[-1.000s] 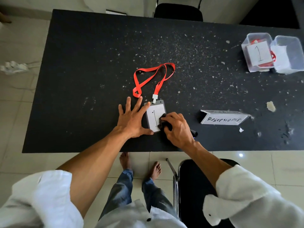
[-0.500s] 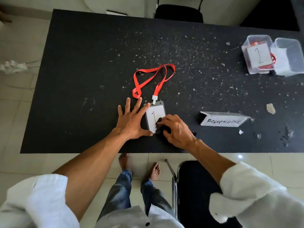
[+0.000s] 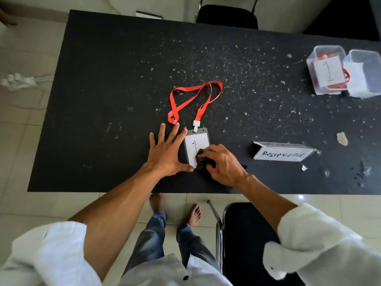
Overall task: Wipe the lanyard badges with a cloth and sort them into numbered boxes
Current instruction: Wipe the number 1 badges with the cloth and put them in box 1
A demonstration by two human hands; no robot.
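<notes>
A grey badge (image 3: 195, 142) with a white card marked 1 lies near the front edge of the black table (image 3: 115, 79). Its red lanyard (image 3: 191, 100) loops away from me. My left hand (image 3: 167, 153) lies flat beside the badge, fingers spread, index finger and thumb touching its left edge. My right hand (image 3: 222, 164) grips a dark cloth (image 3: 203, 163) and presses it on the badge's lower right corner. At the far right stands a clear box labelled 1 (image 3: 327, 70) with red lanyards inside, and a second clear box (image 3: 365, 73) next to it.
A folded white name card reading "Resepsionis" (image 3: 282, 153) stands right of my right hand. White crumbs and a pale scrap (image 3: 342, 138) dot the table. A black chair (image 3: 247, 234) is at my right side, another chair (image 3: 226, 15) behind the far edge.
My right hand with the cloth has slid left and a little up across the badge's lower part. My left hand has stayed where it was.
</notes>
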